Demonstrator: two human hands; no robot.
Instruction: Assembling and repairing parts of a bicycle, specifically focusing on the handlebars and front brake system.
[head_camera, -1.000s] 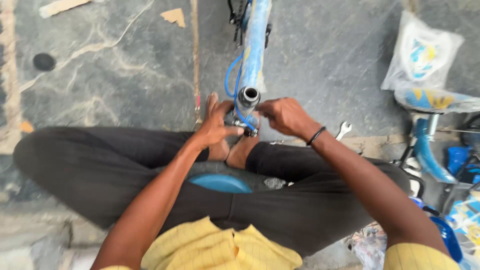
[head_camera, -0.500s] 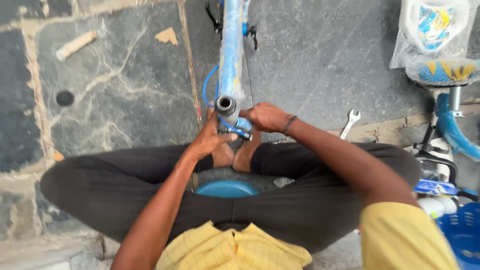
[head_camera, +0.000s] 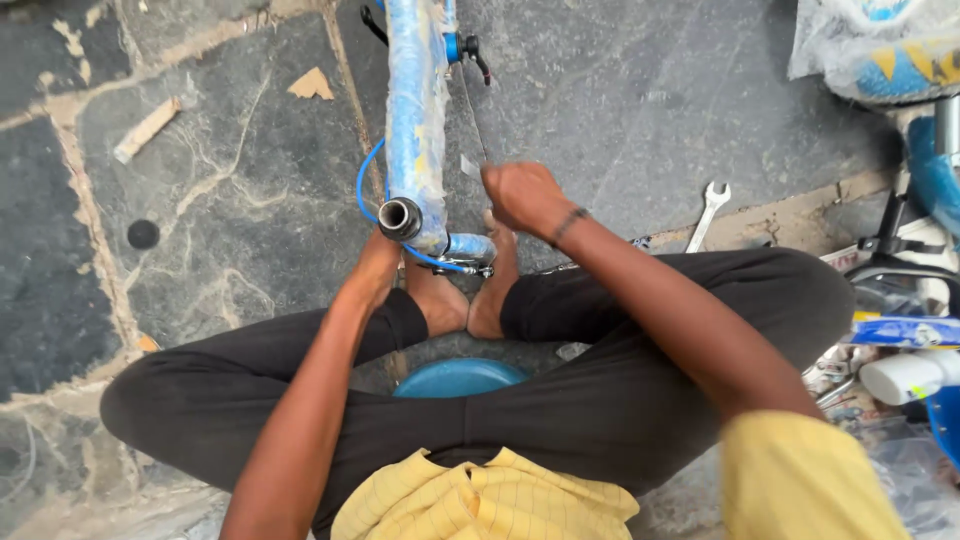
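Person sits cross-legged on the stone floor (head_camera: 620, 110), and the blue frame (head_camera: 415, 110) runs straight out from between the bare feet. Left hand (head_camera: 375, 272) is tucked under the open tube end (head_camera: 399, 218), just below and left of it; its fingers curl out of sight beneath the frame, so I cannot tell whether they grip or only prop. It looks like a steadying hold, keeping the tube end up off the floor.

Right hand (head_camera: 522, 195) is up beside the frame, fingers closed into a fist just right of the tube; whether anything small sits inside that fist, I can't make out. A thin wire seems to run up from those knuckles along the frame. The blue cable (head_camera: 365, 185) loops out on the far side from the right fingers, close past the left wrist.

Wrench (head_camera: 707, 212) lies on the floor well to the right of the fist, apart from it, within a reach. Blue bowl (head_camera: 460, 378) sits behind the heels, toward the lap.

Room to move: bare stone beyond the fingertips on both sides of the frame; wrapped bike parts (head_camera: 880, 50) crowd the far right edge.
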